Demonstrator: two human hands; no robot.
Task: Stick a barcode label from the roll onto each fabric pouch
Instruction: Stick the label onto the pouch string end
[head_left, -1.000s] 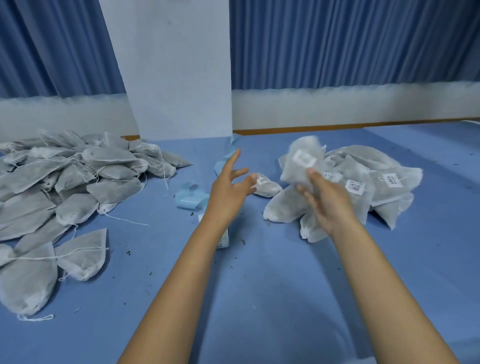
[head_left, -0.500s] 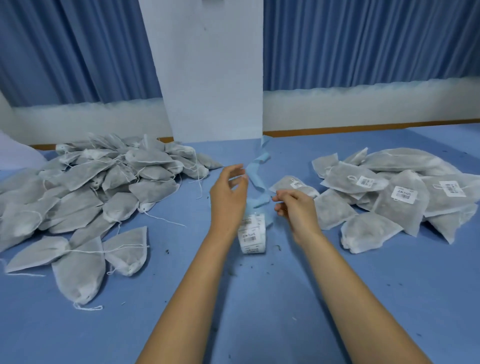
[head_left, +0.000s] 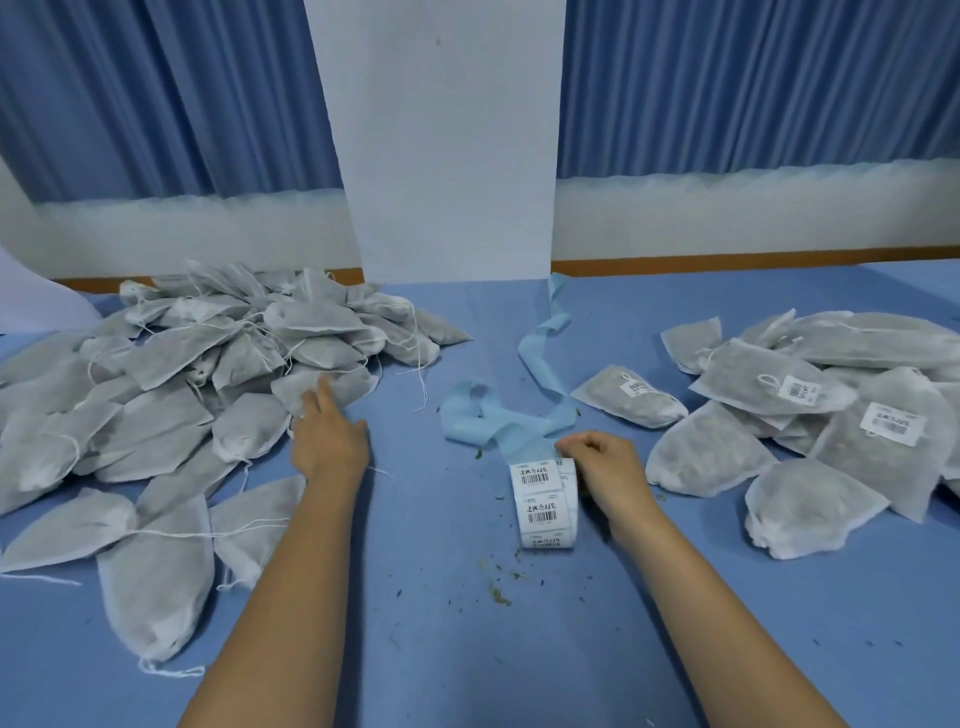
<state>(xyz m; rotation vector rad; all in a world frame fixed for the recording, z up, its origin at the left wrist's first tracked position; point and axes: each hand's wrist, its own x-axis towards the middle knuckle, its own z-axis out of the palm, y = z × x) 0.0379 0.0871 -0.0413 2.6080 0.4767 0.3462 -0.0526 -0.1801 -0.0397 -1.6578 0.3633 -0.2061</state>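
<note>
On the left of the blue cloth-covered table lies a big heap of grey-white non-woven fabric pouches with white drawstrings, none showing a label. The left hand reaches over the heap's right edge with its fingers stretched out almost straight, holding nothing; its fingertips touch or nearly touch the flat grey pouch at the heap's near right corner. In the middle, a crumpled pale-blue strip of spent backing paper trails away toward the far wall, and at its near end sits the roll of white barcode labels, lying on the table with printed labels facing up. The right hand rests just to the right of the roll, fingers curled, thumb and forefinger pinching at the roll's far edge where the backing leaves it; whether a label is already lifted I cannot tell. Dry green crumbs dot the cloth nearer the person. On the right lies the pile of pouches bearing white barcode labels. The step in hand looks like fetching a fresh pouch while a label is peeled. Next, the left hand likely must close on that pouch, draw it to the centre and lay it flat, so the right can press a label on it.
</note>
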